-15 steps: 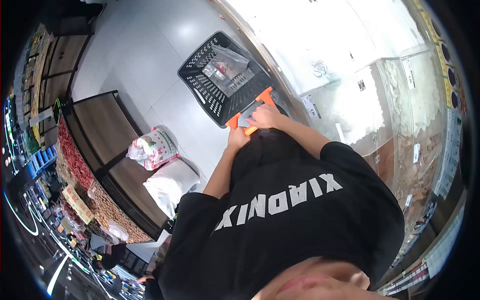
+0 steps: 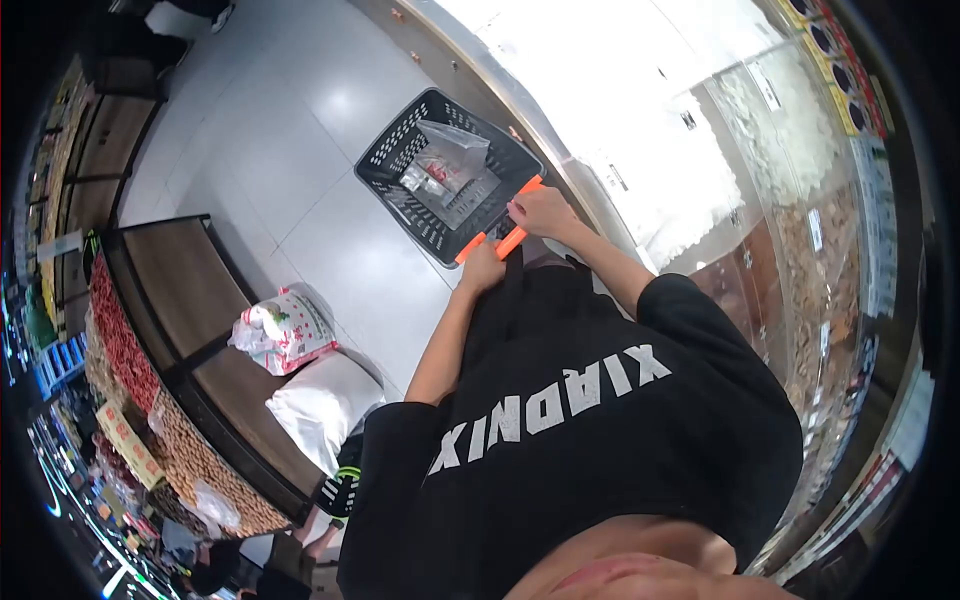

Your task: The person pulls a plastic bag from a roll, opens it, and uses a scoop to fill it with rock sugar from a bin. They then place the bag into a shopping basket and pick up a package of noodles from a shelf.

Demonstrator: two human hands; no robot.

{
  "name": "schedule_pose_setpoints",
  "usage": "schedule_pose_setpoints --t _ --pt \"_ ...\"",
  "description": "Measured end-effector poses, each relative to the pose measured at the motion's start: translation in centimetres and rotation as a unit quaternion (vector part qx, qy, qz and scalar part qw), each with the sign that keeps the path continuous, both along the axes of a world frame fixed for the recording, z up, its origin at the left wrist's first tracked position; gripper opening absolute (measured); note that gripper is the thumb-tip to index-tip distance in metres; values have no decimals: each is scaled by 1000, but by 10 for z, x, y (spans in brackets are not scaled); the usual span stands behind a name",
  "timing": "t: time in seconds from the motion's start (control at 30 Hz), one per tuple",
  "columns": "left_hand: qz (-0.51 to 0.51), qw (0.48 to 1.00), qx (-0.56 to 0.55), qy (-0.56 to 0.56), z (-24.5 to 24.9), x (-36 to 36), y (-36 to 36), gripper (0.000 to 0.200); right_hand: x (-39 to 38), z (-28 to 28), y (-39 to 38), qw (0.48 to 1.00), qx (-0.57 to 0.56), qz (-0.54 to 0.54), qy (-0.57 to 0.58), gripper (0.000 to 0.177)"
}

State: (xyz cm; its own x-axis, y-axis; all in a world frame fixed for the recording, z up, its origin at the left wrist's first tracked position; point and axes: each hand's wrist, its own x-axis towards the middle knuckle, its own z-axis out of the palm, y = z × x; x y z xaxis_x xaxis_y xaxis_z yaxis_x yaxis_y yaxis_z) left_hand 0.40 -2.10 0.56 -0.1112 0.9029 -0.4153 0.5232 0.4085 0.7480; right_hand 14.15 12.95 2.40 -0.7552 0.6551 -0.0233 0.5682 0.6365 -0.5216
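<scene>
So the black basket [image 2: 425, 215] is sitting out front of this person, just beside the bright display [image 2: 690, 190], with a clear bag [image 2: 460, 148] lying inside. Left hand [image 2: 484, 266] is curling around one end of the orange handle [image 2: 513, 241], right hand [image 2: 541, 212] is wrapping the other end, fingers closing on it. Off to the left, a printed bag [image 2: 287, 330] and a white sack [image 2: 325, 402] are resting on the floor [image 2: 300, 110] near a brown stand [image 2: 180, 275], and somebody's shoe [image 2: 340, 492] is showing below.

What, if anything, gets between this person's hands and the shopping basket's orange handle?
Nothing visible does: the left hand and right hand both grip the orange handle of the black basket.
</scene>
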Motion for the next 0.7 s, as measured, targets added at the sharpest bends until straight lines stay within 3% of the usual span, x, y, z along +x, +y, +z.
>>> schedule_pose_setpoints --t 0.2,0.37,0.5,0.7 --pt "-91 996 4 -8 17 6 -47 18 20 27 -70 995 -18 -90 -35 35" --pt "-150 988 21 11 3 6 -99 17 40 23 -125 990 -35 -127 -55 41" --pt "-160 987 -7 33 20 -5 -115 17 30 32 -153 991 18 -129 -41 41" --pt "-192 981 -18 -12 21 53 -133 16 86 29 -172 987 -21 -135 -83 45"
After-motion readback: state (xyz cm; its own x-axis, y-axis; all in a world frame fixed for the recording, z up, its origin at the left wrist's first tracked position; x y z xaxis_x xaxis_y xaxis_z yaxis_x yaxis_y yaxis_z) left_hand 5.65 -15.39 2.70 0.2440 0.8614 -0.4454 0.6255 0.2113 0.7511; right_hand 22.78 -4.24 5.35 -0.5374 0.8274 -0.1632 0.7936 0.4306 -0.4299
